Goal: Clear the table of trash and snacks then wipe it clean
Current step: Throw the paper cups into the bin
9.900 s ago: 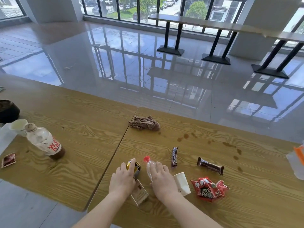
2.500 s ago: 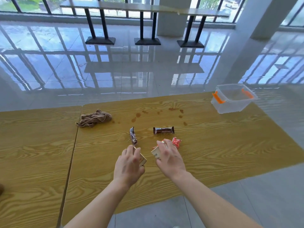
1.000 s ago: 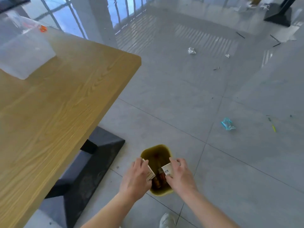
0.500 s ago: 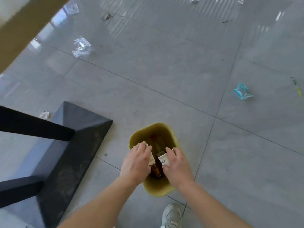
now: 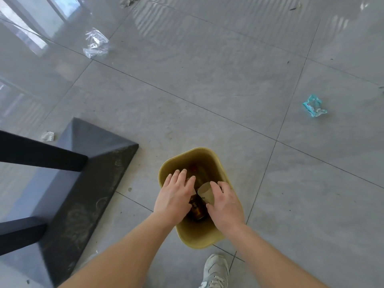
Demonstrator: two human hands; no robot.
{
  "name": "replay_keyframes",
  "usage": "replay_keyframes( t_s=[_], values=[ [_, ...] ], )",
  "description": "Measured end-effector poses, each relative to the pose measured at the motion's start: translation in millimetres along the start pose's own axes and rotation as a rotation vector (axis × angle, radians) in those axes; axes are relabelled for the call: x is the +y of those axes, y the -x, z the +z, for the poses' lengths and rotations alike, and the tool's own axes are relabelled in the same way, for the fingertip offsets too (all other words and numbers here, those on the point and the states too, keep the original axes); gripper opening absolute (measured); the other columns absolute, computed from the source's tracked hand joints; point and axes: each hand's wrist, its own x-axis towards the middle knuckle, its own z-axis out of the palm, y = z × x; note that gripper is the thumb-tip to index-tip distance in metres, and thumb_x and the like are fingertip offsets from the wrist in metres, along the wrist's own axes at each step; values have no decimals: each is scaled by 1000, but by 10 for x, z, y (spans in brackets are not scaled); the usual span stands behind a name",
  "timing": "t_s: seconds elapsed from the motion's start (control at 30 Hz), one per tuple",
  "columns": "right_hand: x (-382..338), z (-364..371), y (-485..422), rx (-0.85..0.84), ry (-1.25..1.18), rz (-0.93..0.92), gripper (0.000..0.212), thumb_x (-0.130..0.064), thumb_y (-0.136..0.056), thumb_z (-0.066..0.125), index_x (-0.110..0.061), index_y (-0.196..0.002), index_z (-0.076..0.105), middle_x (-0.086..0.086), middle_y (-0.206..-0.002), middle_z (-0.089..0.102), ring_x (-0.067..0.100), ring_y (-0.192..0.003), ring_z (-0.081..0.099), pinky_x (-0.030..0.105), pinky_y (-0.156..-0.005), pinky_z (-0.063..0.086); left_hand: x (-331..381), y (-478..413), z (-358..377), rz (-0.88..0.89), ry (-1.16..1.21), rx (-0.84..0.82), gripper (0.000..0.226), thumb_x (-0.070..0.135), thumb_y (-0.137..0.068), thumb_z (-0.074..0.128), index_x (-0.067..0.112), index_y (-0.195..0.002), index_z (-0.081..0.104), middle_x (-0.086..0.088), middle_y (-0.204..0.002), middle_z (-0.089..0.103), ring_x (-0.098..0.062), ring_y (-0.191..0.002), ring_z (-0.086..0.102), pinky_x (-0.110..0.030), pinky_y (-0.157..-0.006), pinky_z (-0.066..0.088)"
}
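Observation:
Both hands are over a yellow waste bin (image 5: pixel 207 240) that stands on the grey floor. My right hand (image 5: pixel 223 201) grips a white paper cup (image 5: pixel 205 194), tilted mouth-up between thumb and fingers, just inside the bin's rim. My left hand (image 5: pixel 174 196) reaches in from the left with its fingers spread. The pale edge of a small box (image 5: pixel 193 190) shows under its index finger. A brown bottle (image 5: pixel 196 210) lies at the bottom of the bin, partly hidden by both hands. The tabletop is out of view.
The black table base (image 5: pixel 83 183) and its legs (image 5: pixel 41 154) stand just left of the bin. Litter lies on the floor: a clear wrapper (image 5: pixel 96 43) at the far left, a blue wrapper (image 5: pixel 313 106) at the right. My shoe (image 5: pixel 215 271) is just behind the bin.
I turned from the table to the bin with the box and cup in my hands. Over the last half second both hands sank lower into the bin and the left fingers spread.

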Motion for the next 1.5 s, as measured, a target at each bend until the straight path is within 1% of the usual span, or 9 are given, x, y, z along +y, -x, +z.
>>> replay_keyframes(
  t_s=[0.17,0.43,0.77,0.9,0.97,1.1,1.2,1.4,1.5],
  values=[
    [-61,-104,18,29,-10,-16,59,-31,-96,59,-22,-148,33,1,-142,41,19,-128,42,29,-105,42,-52,97,-121,-35,9,5,75,34,-92,60,25,-153,18,-10,-162,15,-31,-149,7,-46,-121,8],
    [-317,-500,171,36,2,-40,55,-32,-97,55,-23,-147,34,0,-138,45,19,-124,43,31,-102,42,-40,368,-548,-61,45,65,64,38,-96,46,25,-153,19,-10,-161,19,-30,-148,10,-46,-122,7],
    [-885,-1429,738,93,17,-92,50,-35,-95,53,-24,-142,38,-2,-134,49,17,-120,46,30,-98,46,91,991,-1547,-73,81,149,58,39,-93,43,23,-146,27,-7,-154,28,-29,-145,16,-46,-121,11],
    [-1141,-1962,1136,113,30,-108,55,-39,-96,52,-24,-146,35,-1,-139,46,18,-124,44,32,-101,45,189,1435,-2091,-78,106,165,59,41,-95,43,24,-148,24,-9,-159,21,-29,-148,10,-47,-122,8],
    [-1294,-2274,1336,142,60,-147,54,-40,-95,53,-24,-144,37,-1,-135,47,19,-121,46,31,-99,45,226,1677,-2394,-100,129,199,61,43,-95,44,24,-149,23,-9,-160,18,-29,-149,7,-46,-122,6],
    [-1644,-2823,1710,213,101,-227,41,-41,-94,55,-24,-130,45,0,-126,52,19,-113,49,31,-91,47,256,2183,-2902,-124,110,309,64,45,-95,45,24,-151,23,-10,-160,20,-29,-149,7,-48,-121,9],
    [-1916,-3120,1962,229,121,-282,46,-40,-94,56,-22,-135,44,1,-129,52,21,-116,49,32,-90,47,257,2552,-3160,-146,98,382,64,45,-95,47,23,-151,24,-10,-160,22,-29,-149,9,-47,-121,9],
    [-2429,-3477,2314,234,155,-421,57,-36,-91,59,-21,-143,41,4,-134,51,24,-122,46,33,-97,44,133,3139,-3530,-268,74,501,64,44,-94,48,22,-150,28,-10,-157,26,-29,-148,13,-47,-121,12],
    [-2716,-3562,2473,255,182,-531,55,-36,-91,60,-21,-141,43,3,-130,52,21,-117,49,27,-89,42,-12,3405,-3662,-334,89,556,64,41,-92,51,21,-148,29,-11,-156,28,-30,-148,15,-49,-120,17]
  ],
)
